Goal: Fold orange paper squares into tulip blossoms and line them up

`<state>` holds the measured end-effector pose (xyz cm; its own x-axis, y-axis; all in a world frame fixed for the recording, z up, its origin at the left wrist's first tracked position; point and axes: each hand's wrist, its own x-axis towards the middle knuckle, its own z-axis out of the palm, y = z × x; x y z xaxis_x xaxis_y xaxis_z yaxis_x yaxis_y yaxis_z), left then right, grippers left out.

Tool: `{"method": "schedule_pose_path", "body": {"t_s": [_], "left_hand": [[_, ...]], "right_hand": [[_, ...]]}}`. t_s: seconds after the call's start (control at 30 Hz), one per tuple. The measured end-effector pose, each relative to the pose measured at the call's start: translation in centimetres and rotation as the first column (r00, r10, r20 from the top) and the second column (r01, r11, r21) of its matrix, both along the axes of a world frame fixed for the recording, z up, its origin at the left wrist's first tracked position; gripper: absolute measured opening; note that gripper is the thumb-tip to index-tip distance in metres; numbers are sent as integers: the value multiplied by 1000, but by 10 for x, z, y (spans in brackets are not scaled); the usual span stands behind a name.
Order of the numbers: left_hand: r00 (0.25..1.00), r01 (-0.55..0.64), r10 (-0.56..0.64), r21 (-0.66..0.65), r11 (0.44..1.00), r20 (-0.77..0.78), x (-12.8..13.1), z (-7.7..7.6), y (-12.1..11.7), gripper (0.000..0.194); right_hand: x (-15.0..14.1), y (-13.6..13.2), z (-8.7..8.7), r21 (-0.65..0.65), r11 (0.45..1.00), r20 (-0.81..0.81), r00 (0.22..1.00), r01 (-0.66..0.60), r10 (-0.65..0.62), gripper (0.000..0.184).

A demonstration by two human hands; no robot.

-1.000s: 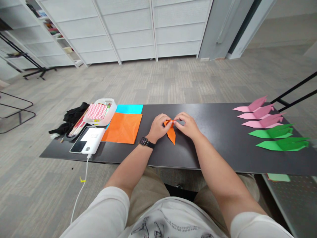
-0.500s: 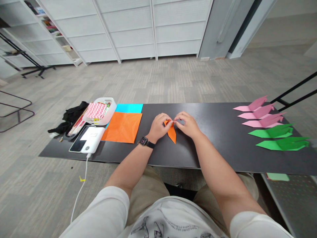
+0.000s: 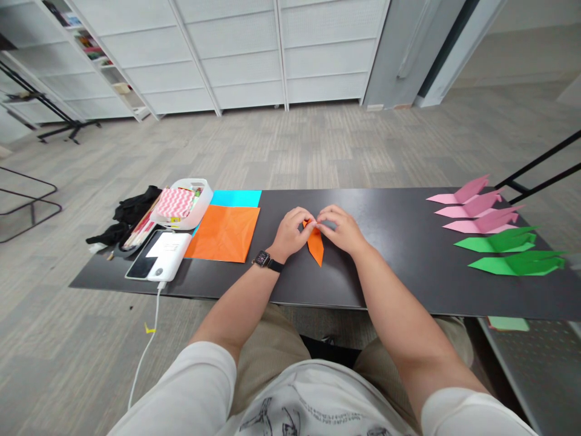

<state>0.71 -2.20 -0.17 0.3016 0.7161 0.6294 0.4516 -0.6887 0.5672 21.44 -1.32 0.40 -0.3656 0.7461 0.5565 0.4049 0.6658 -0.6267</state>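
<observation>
Between my hands, over the middle of the dark table, is a small folded piece of orange paper (image 3: 316, 247), its pointed end aimed toward me. My left hand (image 3: 293, 233), with a black watch at the wrist, pinches its upper part from the left. From the right, my right hand (image 3: 341, 229) pinches the same upper end, thumb and index finger meeting the left fingertips. The fingers hide the top of the fold. Flat to the left of my left hand lies a stack of orange paper sheets (image 3: 227, 235), partly over blue paper (image 3: 238, 198).
At the right end of the table (image 3: 399, 284) stand several folded paper birds, pink (image 3: 472, 206) and green (image 3: 512, 263). On the left are a white basket (image 3: 202, 203), a phone (image 3: 143, 260), a white power bank (image 3: 169, 254) with a cable, pencils and black cloth (image 3: 136, 206).
The orange paper's pointed end has tilted slightly lower toward me. Both hands keep their pinch, with the right hand shifted very slightly left.
</observation>
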Motion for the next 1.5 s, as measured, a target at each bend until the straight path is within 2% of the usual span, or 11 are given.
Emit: {"method": "schedule_pose_path", "body": {"t_s": [0.33, 0.6, 0.67, 0.8, 0.97, 1.07, 1.23, 1.33, 1.43, 1.5], "left_hand": [[1000, 14, -14, 14, 1000, 3, 2, 1, -1, 11], [1000, -16, 17, 8, 1000, -15, 2, -1, 0, 11], [1000, -1, 1, -5, 1000, 12, 2, -2, 1, 5], [1000, -8, 10, -65, 998, 26, -1, -4, 2, 28], [996, -81, 77, -76, 994, -54, -4, -7, 6, 5], [992, -109, 104, -76, 991, -68, -5, -7, 6, 6], [992, -120, 116, -66, 991, -55, -7, -6, 6, 11], [993, -110, 106, -68, 992, -52, -7, -8, 7, 11], [996, -84, 81, -101, 991, -34, -6, -11, 10, 3], [997, -72, 74, -147, 987, 5, -7, -13, 11, 11]], "right_hand": [[4, 4, -5, 29, 999, -10, 1000, 29, -29, 9], [5, 6, -9, -25, 999, 46, 999, 22, -20, 7], [7, 7, -8, -41, 998, 43, 998, 46, -44, 8], [11, 9, -8, -62, 991, 24, 992, 123, -121, 8], [14, 11, -9, -59, 990, 12, 992, 130, -129, 8], [14, 12, -11, -52, 993, 12, 994, 108, -107, 7], [14, 15, -22, -107, 987, 142, 984, 119, -104, 16], [14, 18, -30, -126, 975, 229, 962, 183, -151, 9], [15, 22, -34, -129, 968, 236, 955, 214, -179, 5], [17, 23, -35, -135, 965, 223, 956, 226, -193, 5]]}}
